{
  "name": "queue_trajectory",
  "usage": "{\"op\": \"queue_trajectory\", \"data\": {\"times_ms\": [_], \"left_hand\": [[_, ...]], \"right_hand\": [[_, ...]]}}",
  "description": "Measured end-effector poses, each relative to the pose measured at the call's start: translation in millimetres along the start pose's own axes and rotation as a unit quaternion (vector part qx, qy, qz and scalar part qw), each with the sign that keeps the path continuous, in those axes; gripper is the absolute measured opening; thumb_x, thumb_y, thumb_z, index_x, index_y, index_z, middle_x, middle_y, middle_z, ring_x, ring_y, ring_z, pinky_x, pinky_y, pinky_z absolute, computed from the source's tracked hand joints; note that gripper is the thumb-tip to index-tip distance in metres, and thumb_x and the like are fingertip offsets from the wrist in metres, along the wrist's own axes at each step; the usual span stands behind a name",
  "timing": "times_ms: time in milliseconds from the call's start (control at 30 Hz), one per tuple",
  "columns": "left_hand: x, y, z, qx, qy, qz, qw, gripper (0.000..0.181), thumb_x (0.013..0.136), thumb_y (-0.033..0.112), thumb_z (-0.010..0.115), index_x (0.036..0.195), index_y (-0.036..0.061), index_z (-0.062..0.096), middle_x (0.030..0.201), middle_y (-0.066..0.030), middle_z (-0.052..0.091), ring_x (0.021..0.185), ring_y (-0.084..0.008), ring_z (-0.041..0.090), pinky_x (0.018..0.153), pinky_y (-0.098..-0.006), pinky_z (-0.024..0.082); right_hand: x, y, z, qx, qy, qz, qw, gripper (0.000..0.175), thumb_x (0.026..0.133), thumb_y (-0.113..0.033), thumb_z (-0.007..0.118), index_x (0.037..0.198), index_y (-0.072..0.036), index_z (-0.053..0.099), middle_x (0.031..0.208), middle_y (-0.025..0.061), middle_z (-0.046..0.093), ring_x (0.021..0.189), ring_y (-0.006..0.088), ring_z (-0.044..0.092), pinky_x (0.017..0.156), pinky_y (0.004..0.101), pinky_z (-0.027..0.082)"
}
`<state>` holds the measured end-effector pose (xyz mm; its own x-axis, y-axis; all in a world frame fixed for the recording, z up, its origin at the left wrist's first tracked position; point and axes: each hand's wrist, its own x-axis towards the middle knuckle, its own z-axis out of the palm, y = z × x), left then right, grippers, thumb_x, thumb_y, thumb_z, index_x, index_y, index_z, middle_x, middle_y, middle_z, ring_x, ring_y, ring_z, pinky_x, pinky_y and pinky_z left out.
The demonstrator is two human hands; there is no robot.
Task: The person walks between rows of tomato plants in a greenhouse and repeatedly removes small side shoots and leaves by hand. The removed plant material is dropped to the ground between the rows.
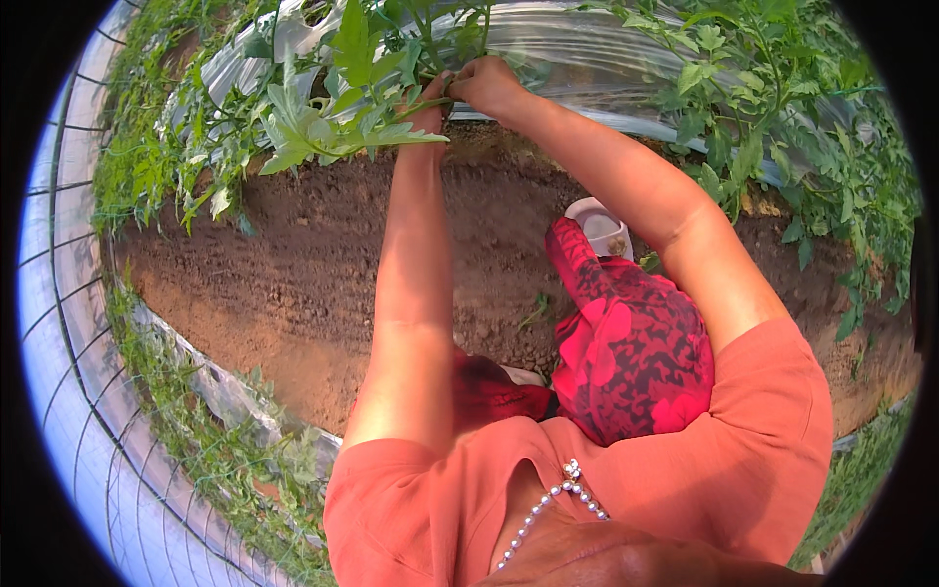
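Both my hands are together at the base of a leafy tomato plant point(352, 95) near the top of the view. My right hand point(488, 84) has its fingertips pinched on a green stem point(440, 103). Close against it on the left, my left hand point(429, 110) is at the same stem, partly hidden by leaves; how its fingers are closed does not show. A long leafy shoot point(330, 139) reaches out to the left over my left wrist. Clear plastic film point(587, 66) covers the bed behind the hands.
Bare brown soil point(315, 257) forms the path under my arms. My knee in patterned red trousers point(631, 345) and a light shoe point(601, 224) are at the right. More tomato plants point(763, 95) line the bed. A netted greenhouse wall point(66, 257) curves along the left.
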<state>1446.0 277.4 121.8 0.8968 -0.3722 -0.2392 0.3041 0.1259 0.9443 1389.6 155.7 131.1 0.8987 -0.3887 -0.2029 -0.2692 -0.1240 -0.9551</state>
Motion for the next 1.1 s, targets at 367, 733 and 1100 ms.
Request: {"op": "queue_trajectory", "data": {"times_ms": [367,733,1100], "left_hand": [[13.2,0.7,15.5,0.005,0.081,0.076,0.994,0.021,0.08,0.014,0.079,0.092,0.0096,0.062,0.083,0.0016,0.065,0.068,-0.0086,0.058,0.054,-0.0241,0.041],[9.1,14.0,17.3,0.055,0.04,0.038,0.997,0.02,0.082,0.014,0.077,0.097,0.0072,0.065,0.084,0.0,0.067,0.065,-0.0093,0.057,0.052,-0.0241,0.042],[-0.6,12.0,25.4,-0.019,0.033,0.037,0.999,0.027,0.086,0.008,0.071,0.11,0.0039,0.062,0.106,-0.0067,0.064,0.084,-0.0166,0.064,0.063,-0.0303,0.054]], "right_hand": [[-21.9,2.2,-15.1,-0.326,0.126,-0.149,0.925,0.017,0.081,-0.021,0.06,0.089,-0.006,0.063,0.083,0.0167,0.068,0.08,0.0381,0.065,0.071,0.0487,0.051],[-7.9,-26.7,-17.2,-0.092,0.262,-0.241,0.93,0.015,0.082,-0.019,0.062,0.092,-0.009,0.061,0.081,0.0117,0.07,0.077,0.0337,0.068,0.067,0.0454,0.052],[-1.4,-11.4,-13.2,-0.084,0.184,-0.315,0.927,0.015,0.082,-0.016,0.059,0.088,-0.006,0.069,0.092,0.0166,0.062,0.091,0.0371,0.059,0.079,0.0439,0.049]]}}
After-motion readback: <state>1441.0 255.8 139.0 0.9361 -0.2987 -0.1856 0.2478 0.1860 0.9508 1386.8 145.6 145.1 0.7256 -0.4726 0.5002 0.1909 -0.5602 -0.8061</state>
